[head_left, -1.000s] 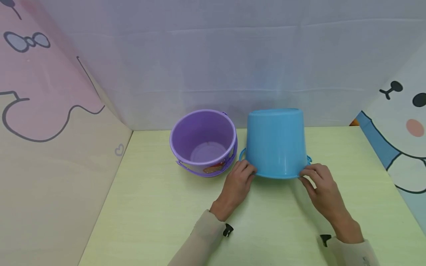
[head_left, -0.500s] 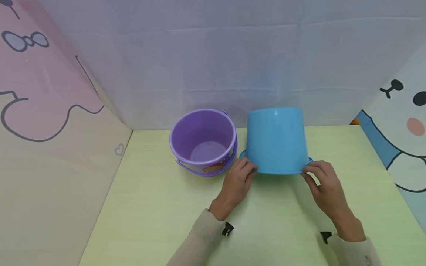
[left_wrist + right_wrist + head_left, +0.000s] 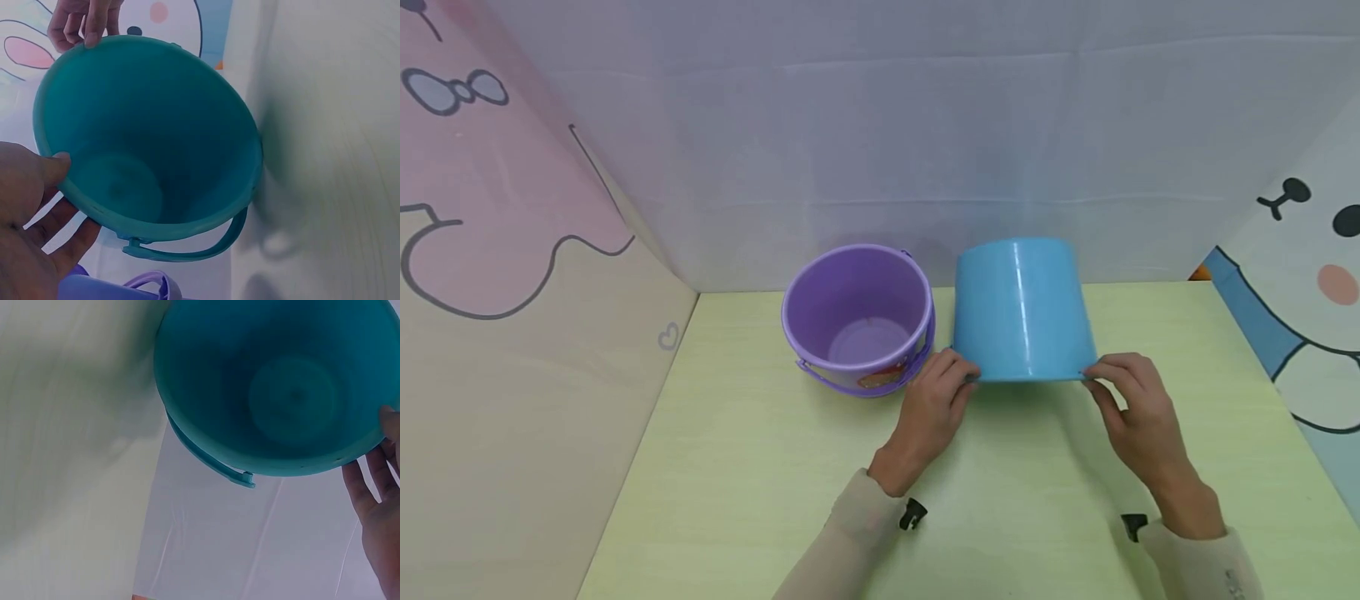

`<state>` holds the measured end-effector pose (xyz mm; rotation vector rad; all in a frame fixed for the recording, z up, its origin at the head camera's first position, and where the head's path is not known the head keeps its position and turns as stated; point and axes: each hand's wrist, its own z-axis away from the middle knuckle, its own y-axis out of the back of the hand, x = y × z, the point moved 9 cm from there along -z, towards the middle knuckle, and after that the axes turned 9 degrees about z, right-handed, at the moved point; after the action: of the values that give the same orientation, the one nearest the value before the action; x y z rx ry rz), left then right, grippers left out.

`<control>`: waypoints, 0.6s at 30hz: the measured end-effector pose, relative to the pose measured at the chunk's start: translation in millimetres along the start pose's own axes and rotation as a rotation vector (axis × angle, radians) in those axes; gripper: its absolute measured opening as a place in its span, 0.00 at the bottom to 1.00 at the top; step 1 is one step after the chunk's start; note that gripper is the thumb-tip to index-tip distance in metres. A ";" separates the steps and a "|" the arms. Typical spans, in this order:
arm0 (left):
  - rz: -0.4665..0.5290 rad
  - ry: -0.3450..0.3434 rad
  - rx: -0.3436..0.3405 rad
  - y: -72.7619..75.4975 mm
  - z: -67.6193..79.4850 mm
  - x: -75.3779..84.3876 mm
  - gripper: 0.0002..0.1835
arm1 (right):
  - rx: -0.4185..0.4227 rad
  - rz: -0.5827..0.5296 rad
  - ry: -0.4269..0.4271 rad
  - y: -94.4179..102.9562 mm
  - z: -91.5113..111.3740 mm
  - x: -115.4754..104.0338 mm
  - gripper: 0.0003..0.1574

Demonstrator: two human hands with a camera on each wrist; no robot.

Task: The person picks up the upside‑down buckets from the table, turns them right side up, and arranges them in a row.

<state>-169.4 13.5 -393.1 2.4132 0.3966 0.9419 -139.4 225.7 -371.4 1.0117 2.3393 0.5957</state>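
A blue plastic bucket [image 3: 1022, 308] is tipped with its mouth toward the person, its inside [image 3: 150, 119] bare in both wrist views. My left hand [image 3: 931, 404] pinches the rim at the left, thumb inside and fingers outside. Opposite it, my right hand [image 3: 1138, 417] pinches the rim at the right the same way. The bucket's handle [image 3: 194, 253] hangs down past the rim toward the table. Just left of it a purple bucket [image 3: 857, 308] stands upright with its mouth up, close to my left hand, its own handle [image 3: 831, 385] lowered against its side.
A pale green table [image 3: 737, 483] lies beneath both buckets. Behind them rises a whitish cloth wall [image 3: 880, 142]. Cartoon-printed panels stand at the left [image 3: 512, 167] and right [image 3: 1315, 300] sides. Both sleeves carry a small black buckle near the cuff.
Both hands have raised the near rim slightly and tipped the blue bucket further back, so its base no longer shows from above. The purple bucket stays put.
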 end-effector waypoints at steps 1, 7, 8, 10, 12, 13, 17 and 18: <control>0.001 0.000 0.003 1.0 -0.5 0.6 0.06 | 0.004 0.000 -0.002 0.4 -1.0 -0.2 0.25; 0.032 0.015 0.003 3.6 -2.6 0.6 0.07 | -0.017 0.011 -0.023 -0.2 -5.0 -0.1 0.26; 0.038 0.018 0.002 3.9 -3.0 0.5 0.07 | -0.020 0.011 -0.024 -0.2 -5.6 0.0 0.26; 0.048 0.025 0.001 5.1 -3.9 0.5 0.07 | -0.021 0.008 -0.022 -0.1 -7.2 0.0 0.26; 0.052 0.030 0.002 6.3 -4.6 0.3 0.07 | -0.015 0.006 -0.011 0.1 -9.5 -0.7 0.26; 0.054 0.033 0.002 7.1 -5.0 0.2 0.07 | -0.010 0.002 -0.006 0.4 -10.7 -1.1 0.26; 0.062 0.045 0.010 10.0 -6.3 -0.1 0.08 | -0.004 -0.005 0.011 0.7 -15.5 -3.3 0.25; 0.067 0.050 0.012 10.5 -6.7 -0.5 0.08 | -0.002 -0.010 0.011 0.7 -16.6 -3.5 0.26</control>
<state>-173.5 7.0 -383.3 2.4312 0.3420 1.0329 -147.1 220.4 -357.3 0.9984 2.3519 0.6011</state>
